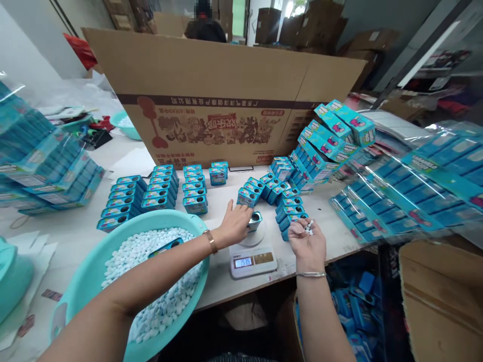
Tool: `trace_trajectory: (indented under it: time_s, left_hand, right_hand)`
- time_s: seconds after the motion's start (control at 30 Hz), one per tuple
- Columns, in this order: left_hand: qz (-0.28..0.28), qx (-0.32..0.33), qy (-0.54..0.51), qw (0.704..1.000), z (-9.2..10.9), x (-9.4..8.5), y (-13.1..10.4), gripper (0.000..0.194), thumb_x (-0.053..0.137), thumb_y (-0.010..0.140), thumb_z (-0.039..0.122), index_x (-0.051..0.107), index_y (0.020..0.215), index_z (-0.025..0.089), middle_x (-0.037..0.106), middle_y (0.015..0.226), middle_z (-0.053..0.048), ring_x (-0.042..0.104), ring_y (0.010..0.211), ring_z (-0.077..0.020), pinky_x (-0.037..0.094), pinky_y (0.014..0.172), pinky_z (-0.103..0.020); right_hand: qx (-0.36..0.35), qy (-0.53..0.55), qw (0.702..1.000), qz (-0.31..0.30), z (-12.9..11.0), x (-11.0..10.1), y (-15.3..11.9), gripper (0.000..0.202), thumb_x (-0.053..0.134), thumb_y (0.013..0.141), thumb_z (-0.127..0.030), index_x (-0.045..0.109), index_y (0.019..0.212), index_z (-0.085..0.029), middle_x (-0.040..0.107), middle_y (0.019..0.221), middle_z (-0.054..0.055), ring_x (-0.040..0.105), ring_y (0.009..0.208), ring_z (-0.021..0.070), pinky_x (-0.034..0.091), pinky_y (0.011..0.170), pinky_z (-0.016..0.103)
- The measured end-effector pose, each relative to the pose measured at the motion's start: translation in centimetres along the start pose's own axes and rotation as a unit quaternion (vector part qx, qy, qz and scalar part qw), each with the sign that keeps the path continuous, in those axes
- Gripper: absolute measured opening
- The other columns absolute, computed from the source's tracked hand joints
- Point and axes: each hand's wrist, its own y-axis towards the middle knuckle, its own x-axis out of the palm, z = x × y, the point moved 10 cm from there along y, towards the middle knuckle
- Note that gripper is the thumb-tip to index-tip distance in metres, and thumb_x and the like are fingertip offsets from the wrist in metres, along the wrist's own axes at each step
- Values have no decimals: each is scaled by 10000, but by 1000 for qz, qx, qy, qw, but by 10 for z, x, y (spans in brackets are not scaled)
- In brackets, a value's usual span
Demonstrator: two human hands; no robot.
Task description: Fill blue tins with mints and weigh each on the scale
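Note:
My left hand (237, 224) reaches across the basin, its fingers closed at the side of a small blue tin (255, 221) with a dark round opening. That tin stands on the round plate of a white digital scale (252, 261), whose display is lit. Palm up and cupped, my right hand (308, 240) holds several small white candies (309, 228). Below my left forearm, a turquoise basin (88, 261) contains many white candies (162, 311) and a blue tin (166, 248) lying on them. Rows of similar tins (290, 206) stand just beyond my right hand.
More tins (158, 188) stand in rows at the left. A large cardboard sheet (226, 70) stands upright behind them. Stacked blue packs (41, 156) flank the left; others (422, 186) fill the right. Loose blue containers (354, 311) lie below the table edge. A person (206, 27) is beyond the cardboard.

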Motion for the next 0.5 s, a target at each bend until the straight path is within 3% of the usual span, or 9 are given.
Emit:
trace_trajectory:
  time_s: [0.13,0.23,0.4,0.5]
  left_hand:
    - [6,-4,27,1000,-31,-12,8,295,562,756,84,566,1031,192,627,1063,-119,563,1027,-305,438,906,-451]
    - [2,22,68,997,-46,-17,22,343,526,735,37,565,1038,192,615,1061,-119,549,1021,-286,464,835,-382]
    - [10,92,59,994,-46,-13,56,304,470,793,32,547,1036,198,587,1095,-113,554,1022,-255,470,850,-358]
    - [4,102,65,993,-47,-7,76,355,445,791,-4,518,1089,176,571,1137,-127,553,1057,-252,482,854,-350]
  right_hand:
    - [-5,15,1000,20,-5,-8,4,144,458,865,-187,413,731,-208,415,573,-72,385,420,56,388,398,160]
    - [-6,14,999,33,-1,-13,9,144,462,854,-177,407,725,-208,406,564,-78,379,413,53,377,396,157]
    - [8,7,999,31,16,-9,17,146,446,855,-169,404,720,-206,411,560,-73,386,417,52,368,402,155]
    - [1,-5,999,33,17,-10,22,139,457,845,-172,400,724,-209,408,555,-74,394,418,56,369,403,161]
